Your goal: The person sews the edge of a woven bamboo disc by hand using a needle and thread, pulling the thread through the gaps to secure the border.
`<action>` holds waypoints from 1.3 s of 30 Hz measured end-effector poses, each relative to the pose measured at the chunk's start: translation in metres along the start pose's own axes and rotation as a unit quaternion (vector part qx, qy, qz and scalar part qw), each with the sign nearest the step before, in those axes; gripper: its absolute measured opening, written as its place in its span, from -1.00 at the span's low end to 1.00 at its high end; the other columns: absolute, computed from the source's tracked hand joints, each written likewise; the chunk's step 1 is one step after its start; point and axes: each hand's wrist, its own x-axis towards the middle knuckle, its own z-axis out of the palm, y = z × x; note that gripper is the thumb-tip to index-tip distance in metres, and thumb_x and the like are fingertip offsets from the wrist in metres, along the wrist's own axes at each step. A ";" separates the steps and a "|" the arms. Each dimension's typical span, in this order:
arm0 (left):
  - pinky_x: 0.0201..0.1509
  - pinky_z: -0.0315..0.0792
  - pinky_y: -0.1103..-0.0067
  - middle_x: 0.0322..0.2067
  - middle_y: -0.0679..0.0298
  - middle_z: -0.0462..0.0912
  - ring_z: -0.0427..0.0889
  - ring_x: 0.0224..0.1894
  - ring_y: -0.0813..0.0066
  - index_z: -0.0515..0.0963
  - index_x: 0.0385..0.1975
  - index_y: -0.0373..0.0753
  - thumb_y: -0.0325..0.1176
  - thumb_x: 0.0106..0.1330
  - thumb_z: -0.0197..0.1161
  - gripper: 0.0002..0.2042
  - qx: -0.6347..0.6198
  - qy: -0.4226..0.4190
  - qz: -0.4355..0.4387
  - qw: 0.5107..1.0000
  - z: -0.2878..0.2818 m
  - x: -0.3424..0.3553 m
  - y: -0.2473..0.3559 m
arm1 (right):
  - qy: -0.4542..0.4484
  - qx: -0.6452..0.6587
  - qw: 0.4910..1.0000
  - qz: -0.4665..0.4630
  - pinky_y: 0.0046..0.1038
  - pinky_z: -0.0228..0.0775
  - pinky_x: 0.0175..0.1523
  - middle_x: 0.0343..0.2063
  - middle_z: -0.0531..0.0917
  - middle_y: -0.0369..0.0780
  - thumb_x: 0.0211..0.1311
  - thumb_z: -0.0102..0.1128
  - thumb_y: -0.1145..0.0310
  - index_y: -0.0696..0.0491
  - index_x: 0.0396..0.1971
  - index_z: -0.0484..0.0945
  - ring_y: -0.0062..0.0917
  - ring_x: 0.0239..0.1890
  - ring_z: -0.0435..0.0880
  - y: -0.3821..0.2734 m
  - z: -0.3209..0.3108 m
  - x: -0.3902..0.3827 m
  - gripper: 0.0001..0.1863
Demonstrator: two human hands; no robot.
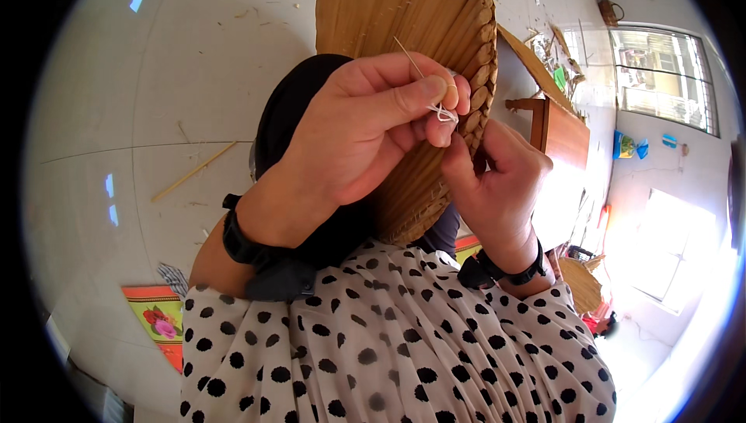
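Note:
A large woven straw piece (388, 3) with a thick braided rim (483, 66) leans across my lap; its lower part passes behind my hands. My left hand (373, 112) is closed in a pinch on a thin needle (407, 54), its point sticking up past the fingers. White thread (443, 114) lies looped and bunched at the left fingertips. My right hand (501, 178) is closed at the braided rim, thumb on the near side and bent fingers on the outer side. Its thumb tip comes close to the left fingers. Whether thread also sits in that grip is hidden.
A brown wooden table (563, 132) stands to the right, with straw scraps beyond it. On the tiled floor at left lie a thin stick (194, 170) and small bits of straw. A flowered mat (159, 322) is at lower left, and another straw piece (581, 285) at right.

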 end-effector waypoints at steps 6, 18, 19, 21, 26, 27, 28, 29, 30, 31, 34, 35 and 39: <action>-0.26 0.30 0.70 -0.24 0.16 0.45 0.33 -0.46 0.65 0.49 -0.31 -0.36 -0.40 0.46 0.03 -0.83 0.003 0.006 0.002 1.000 -0.005 0.001 -0.002 | 0.027 0.014 0.999 -0.026 -0.40 0.18 -0.64 -0.78 0.37 -0.18 -0.13 0.38 0.41 0.13 -0.75 0.28 -0.37 -0.78 0.32 0.010 0.010 -0.001 -0.63; -0.19 0.48 0.65 -0.17 0.12 0.57 0.54 -0.36 0.57 0.54 -0.26 -0.39 -0.41 0.43 0.09 -0.84 0.297 0.023 0.048 0.953 0.003 0.001 0.011 | 0.012 0.002 1.000 0.000 -0.41 0.22 -0.62 -0.76 0.41 -0.17 -0.07 0.39 0.37 0.14 -0.73 0.33 -0.40 -0.75 0.36 0.013 0.004 -0.001 -0.64; -0.18 0.50 0.64 -0.15 0.11 0.59 0.57 -0.35 0.56 0.55 -0.24 -0.39 -0.41 0.43 0.09 -0.84 0.367 0.032 0.058 0.928 0.004 0.000 0.015 | 0.004 0.001 1.000 0.007 -0.43 0.25 -0.61 -0.75 0.43 -0.17 -0.07 0.39 0.37 0.14 -0.71 0.36 -0.41 -0.75 0.38 0.012 0.003 -0.002 -0.67; -0.18 0.53 0.62 -0.11 0.11 0.61 0.62 -0.33 0.53 0.54 -0.22 -0.39 -0.40 0.45 0.07 -0.82 0.411 0.045 0.072 0.908 0.005 -0.003 0.017 | 0.025 0.030 0.999 0.015 -0.47 0.31 -0.57 -0.71 0.49 -0.19 -0.04 0.40 0.37 0.16 -0.59 0.49 -0.47 -0.72 0.44 0.010 0.005 -0.004 -0.75; -0.23 0.54 0.62 -0.07 0.11 0.63 0.66 -0.33 0.52 0.53 -0.21 -0.37 -0.35 0.48 0.03 -0.79 0.453 0.078 0.086 0.884 0.011 -0.010 0.020 | 0.051 0.114 0.991 0.050 -0.56 0.40 -0.48 -0.61 0.59 -0.22 0.01 0.40 0.37 0.21 -0.27 0.61 -0.58 -0.64 0.55 0.013 0.008 -0.009 -0.70; -0.23 0.54 0.62 -0.07 0.11 0.63 0.65 -0.34 0.52 0.52 -0.22 -0.36 -0.34 0.48 0.02 -0.79 0.457 0.084 0.092 0.881 0.014 -0.010 0.023 | 0.051 0.121 0.990 0.053 -0.57 0.40 -0.48 -0.61 0.60 -0.22 0.01 0.40 0.37 0.21 -0.25 0.61 -0.59 -0.63 0.55 0.013 0.006 -0.009 -0.69; -0.23 0.54 0.62 -0.08 0.11 0.63 0.65 -0.34 0.52 0.52 -0.23 -0.35 -0.33 0.49 0.01 -0.78 0.460 0.089 0.097 0.878 0.015 -0.010 0.024 | 0.051 0.129 0.989 0.055 -0.57 0.41 -0.47 -0.60 0.60 -0.22 0.02 0.40 0.37 0.22 -0.23 0.61 -0.60 -0.62 0.56 0.014 0.005 -0.009 -0.68; -0.25 0.54 0.63 -0.08 0.10 0.64 0.65 -0.36 0.52 0.51 -0.24 -0.35 -0.32 0.49 0.01 -0.78 0.436 0.087 0.107 0.889 0.014 -0.010 0.024 | 0.047 0.122 0.990 0.051 -0.57 0.41 -0.47 -0.60 0.60 -0.22 0.01 0.40 0.37 0.22 -0.24 0.61 -0.60 -0.62 0.56 0.014 0.005 -0.009 -0.67; -0.26 0.54 0.63 -0.09 0.10 0.64 0.64 -0.38 0.52 0.50 -0.25 -0.34 -0.30 0.49 0.01 -0.78 0.411 0.084 0.119 0.900 0.011 -0.010 0.022 | 0.043 0.114 0.991 0.047 -0.57 0.41 -0.47 -0.60 0.60 -0.22 0.01 0.40 0.37 0.22 -0.24 0.61 -0.59 -0.61 0.56 0.014 0.005 -0.011 -0.67; -0.27 0.54 0.63 -0.10 0.10 0.65 0.64 -0.40 0.52 0.49 -0.26 -0.33 -0.29 0.49 0.01 -0.78 0.386 0.081 0.130 0.910 0.010 -0.011 0.021 | 0.039 0.107 0.993 0.042 -0.57 0.41 -0.47 -0.59 0.60 -0.21 0.00 0.41 0.37 0.22 -0.24 0.61 -0.59 -0.61 0.56 0.013 0.005 -0.012 -0.67; -0.31 0.53 0.62 -0.19 0.11 0.66 0.61 -0.45 0.52 0.46 -0.27 -0.31 -0.26 0.50 -0.01 -0.77 0.317 0.070 0.113 0.939 0.015 -0.011 0.020 | 0.025 0.092 0.995 0.033 -0.56 0.41 -0.47 -0.61 0.59 -0.21 -0.01 0.42 0.37 0.22 -0.28 0.60 -0.59 -0.62 0.56 0.014 0.004 -0.013 -0.69; -0.33 0.53 0.63 -0.23 0.12 0.66 0.60 -0.46 0.53 0.48 -0.27 -0.32 -0.27 0.50 0.00 -0.77 0.306 0.053 0.102 0.945 0.015 -0.011 0.021 | 0.015 0.086 0.996 0.030 -0.56 0.41 -0.47 -0.61 0.59 -0.21 -0.01 0.41 0.37 0.21 -0.29 0.60 -0.59 -0.62 0.56 0.013 0.002 -0.013 -0.69; -0.37 0.51 0.65 -0.40 0.23 0.64 0.59 -0.49 0.57 0.55 -0.22 -0.36 -0.36 0.46 0.06 -0.80 0.425 0.027 0.060 0.903 0.016 -0.016 0.030 | -0.011 0.092 0.995 0.026 -0.56 0.41 -0.47 -0.62 0.57 -0.21 -0.01 0.40 0.39 0.21 -0.34 0.58 -0.59 -0.62 0.55 0.009 -0.001 -0.008 -0.73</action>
